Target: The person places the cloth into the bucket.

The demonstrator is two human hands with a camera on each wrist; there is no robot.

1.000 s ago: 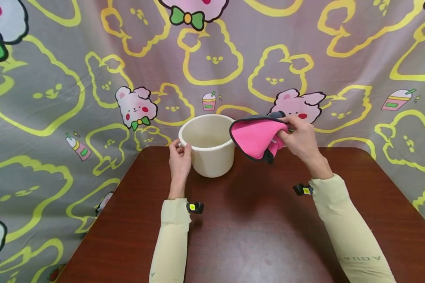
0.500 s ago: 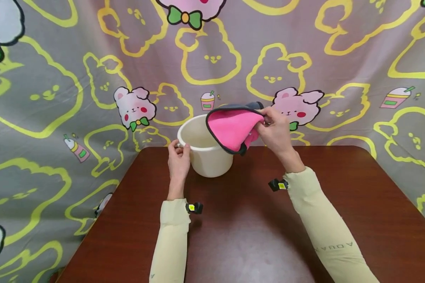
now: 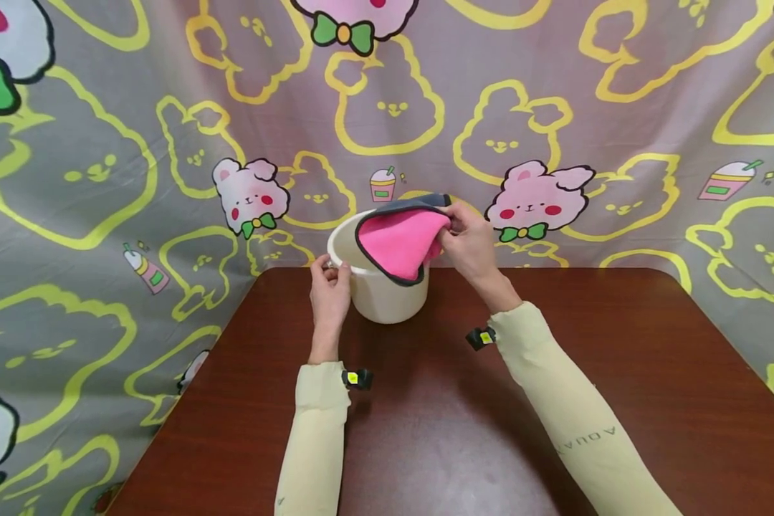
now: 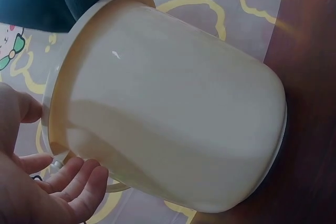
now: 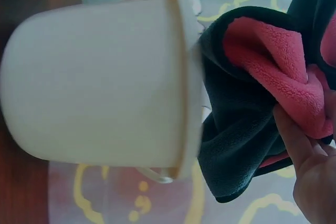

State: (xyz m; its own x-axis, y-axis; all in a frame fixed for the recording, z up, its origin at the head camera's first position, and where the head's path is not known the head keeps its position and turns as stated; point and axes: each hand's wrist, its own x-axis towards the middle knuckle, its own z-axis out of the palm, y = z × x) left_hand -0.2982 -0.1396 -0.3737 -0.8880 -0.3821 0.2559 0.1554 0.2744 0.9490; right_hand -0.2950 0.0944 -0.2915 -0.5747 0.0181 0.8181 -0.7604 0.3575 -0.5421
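Observation:
A cream plastic bucket (image 3: 388, 302) stands upright near the table's far edge. My left hand (image 3: 330, 295) holds its rim on the left side. In the left wrist view, the thumb touches the rim and the fingers (image 4: 79, 184) curl by the handle joint. My right hand (image 3: 472, 242) pinches a plush cleaning cloth (image 3: 396, 242), pink on one face and dark grey on the other, with a dark border. The cloth hangs folded over the right part of the bucket's mouth, hiding much of the inside. In the right wrist view, the cloth (image 5: 236, 114) is bunched above the rim.
The dark brown table (image 3: 426, 430) has rounded far corners. Right behind it hangs a grey curtain (image 3: 426, 86) with yellow outlines and cartoon animals. The bucket's thin handle (image 5: 155, 176) hangs down beside its wall. Each wrist carries a small black camera.
My right hand has moved left with the cloth, from beside the bucket to over its mouth. The left hand and the bucket have stayed in place.

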